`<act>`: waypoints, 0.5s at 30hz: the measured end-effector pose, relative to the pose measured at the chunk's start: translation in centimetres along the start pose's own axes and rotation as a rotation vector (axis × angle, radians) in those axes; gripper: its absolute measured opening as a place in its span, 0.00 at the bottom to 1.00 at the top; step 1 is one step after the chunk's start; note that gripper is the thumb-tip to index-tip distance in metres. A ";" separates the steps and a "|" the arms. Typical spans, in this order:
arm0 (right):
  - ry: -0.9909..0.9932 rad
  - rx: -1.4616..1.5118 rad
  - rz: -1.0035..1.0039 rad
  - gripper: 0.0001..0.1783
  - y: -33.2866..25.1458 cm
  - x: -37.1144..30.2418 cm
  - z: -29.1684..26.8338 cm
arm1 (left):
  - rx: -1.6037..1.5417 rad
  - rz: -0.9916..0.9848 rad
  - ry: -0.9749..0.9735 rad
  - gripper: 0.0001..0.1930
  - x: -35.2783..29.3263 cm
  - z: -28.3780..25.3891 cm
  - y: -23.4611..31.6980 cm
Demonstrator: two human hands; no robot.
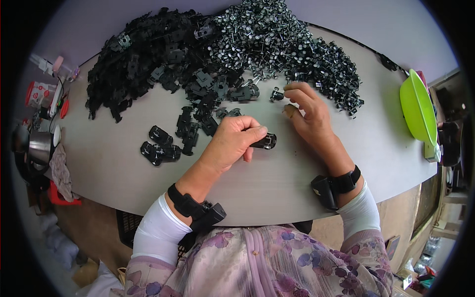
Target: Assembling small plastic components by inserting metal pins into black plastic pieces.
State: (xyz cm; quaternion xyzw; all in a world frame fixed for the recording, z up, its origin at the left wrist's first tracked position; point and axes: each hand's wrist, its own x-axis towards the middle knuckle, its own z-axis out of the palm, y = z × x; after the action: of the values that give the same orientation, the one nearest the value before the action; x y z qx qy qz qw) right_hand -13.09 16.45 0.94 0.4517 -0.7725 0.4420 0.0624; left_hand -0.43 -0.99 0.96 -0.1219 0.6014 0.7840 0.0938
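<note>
I have the wide grey counter (277, 198) below my view, bearing a heap of black plastic chassis-like parts (148, 59) and another of small silver-and-black wheel pieces (257, 34). A lime-green plastic bowl (418, 109) stands at the right edge. Of the hands, the left hand (232, 141) pinches a glossy black toy-car-shaped body (267, 141) over the middle; the right hand (311, 116) is parted between thumb and fingers, apparently unloaded, near a small dark wheeled piece (277, 94). I can't tell whether they touch. I judge this step as fetching a part; the next move calls for a fine pinch.
</note>
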 end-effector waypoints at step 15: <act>-0.342 0.718 0.797 0.03 -2.4 -0.7 -2.1 | 0.022 0.028 0.094 0.10 0.1 0.4 0.5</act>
State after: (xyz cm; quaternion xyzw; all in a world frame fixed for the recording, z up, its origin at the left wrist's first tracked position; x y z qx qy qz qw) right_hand -11.54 17.99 3.37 0.1829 -0.6837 0.5868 -0.3934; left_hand -0.71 -0.73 1.52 -0.1490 0.6155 0.7719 0.0556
